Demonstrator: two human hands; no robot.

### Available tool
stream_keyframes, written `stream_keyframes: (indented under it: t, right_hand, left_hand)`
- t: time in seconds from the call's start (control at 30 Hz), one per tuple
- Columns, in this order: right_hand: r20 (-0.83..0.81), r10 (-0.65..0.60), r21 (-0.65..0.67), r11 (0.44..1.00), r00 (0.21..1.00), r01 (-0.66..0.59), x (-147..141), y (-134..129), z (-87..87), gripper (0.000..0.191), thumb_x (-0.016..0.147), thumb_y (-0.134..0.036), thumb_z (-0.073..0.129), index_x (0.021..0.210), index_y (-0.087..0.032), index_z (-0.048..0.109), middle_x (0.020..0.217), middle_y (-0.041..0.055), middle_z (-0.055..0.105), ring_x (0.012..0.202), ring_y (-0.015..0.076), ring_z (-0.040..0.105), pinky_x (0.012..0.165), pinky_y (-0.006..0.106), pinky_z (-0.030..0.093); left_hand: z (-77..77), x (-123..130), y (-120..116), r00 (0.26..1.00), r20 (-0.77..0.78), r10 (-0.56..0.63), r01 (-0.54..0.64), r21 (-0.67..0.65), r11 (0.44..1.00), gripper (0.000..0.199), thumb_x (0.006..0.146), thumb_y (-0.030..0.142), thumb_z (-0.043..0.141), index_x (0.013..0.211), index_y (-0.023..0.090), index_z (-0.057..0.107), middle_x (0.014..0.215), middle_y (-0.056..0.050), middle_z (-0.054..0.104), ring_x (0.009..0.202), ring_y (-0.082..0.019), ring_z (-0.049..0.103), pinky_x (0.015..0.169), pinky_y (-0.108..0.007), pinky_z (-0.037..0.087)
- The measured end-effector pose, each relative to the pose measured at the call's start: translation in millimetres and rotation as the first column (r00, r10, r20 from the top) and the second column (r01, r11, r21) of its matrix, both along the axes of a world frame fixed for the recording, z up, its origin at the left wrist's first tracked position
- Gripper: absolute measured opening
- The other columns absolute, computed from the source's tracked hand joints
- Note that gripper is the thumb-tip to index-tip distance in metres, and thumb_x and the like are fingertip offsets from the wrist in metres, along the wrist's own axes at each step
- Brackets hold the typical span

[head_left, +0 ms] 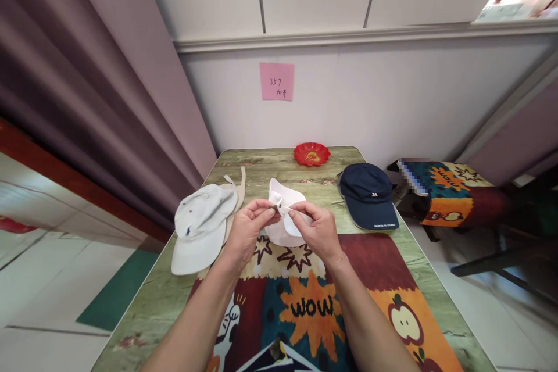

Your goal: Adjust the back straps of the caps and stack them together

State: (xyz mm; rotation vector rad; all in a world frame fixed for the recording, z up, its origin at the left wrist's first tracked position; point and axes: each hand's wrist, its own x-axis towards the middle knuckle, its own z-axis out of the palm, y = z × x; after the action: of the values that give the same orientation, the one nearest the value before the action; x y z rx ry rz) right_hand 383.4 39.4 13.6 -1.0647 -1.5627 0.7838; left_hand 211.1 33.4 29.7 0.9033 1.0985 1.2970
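Between my hands is a pale pinkish-white cap (285,237), its back strap and small dark buckle (278,207) turned up toward me. My left hand (251,225) pinches the strap at the buckle between thumb and fingertips. On the other side, my right hand (317,229) grips the strap's white end with thumb and forefinger. The cap's lower part rests at the top edge of a patterned mat (300,296). Part of the cap is hidden behind my fingers.
A light grey cap (203,218) lies on the left, over a beige item with straps (240,186). To the right sits a navy cap (368,195). A red scalloped dish (312,154) stands at the table's back. Printed papers (279,360) lie at the near edge.
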Motion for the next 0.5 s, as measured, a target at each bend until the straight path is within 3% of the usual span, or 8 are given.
stream_keyframes:
  t: [0.33,0.5]
  right_hand:
    - [0.151,-0.126,0.095,0.989,0.980,0.112,-0.4,1.7,-2.4,0.011,0.085,-0.026,0.061,0.080,-0.021,0.070,0.079,0.0001,0.075,0.068,0.0150,0.067,0.065,0.023,0.043]
    - [0.173,-0.085,0.111,0.992,0.981,0.066,1.5,2.1,-0.8,0.011,0.086,-0.026,0.060,0.080,-0.023,0.069,0.080,0.0002,0.075,0.069,0.0153,0.067,0.067,0.024,0.044]
  left_hand:
    - [-0.5,6.4,-0.8,0.998,-0.054,-0.026,0.024,-0.027,0.999,0.029,0.069,0.030,0.083,0.087,0.013,0.069,0.075,-0.006,0.076,0.070,-0.018,0.073,0.077,-0.031,0.058]
    - [1.1,6.8,-0.7,0.998,-0.061,-0.024,0.022,-0.025,0.999,0.029,0.069,0.031,0.083,0.088,0.013,0.069,0.077,-0.006,0.076,0.069,-0.018,0.073,0.076,-0.032,0.058]
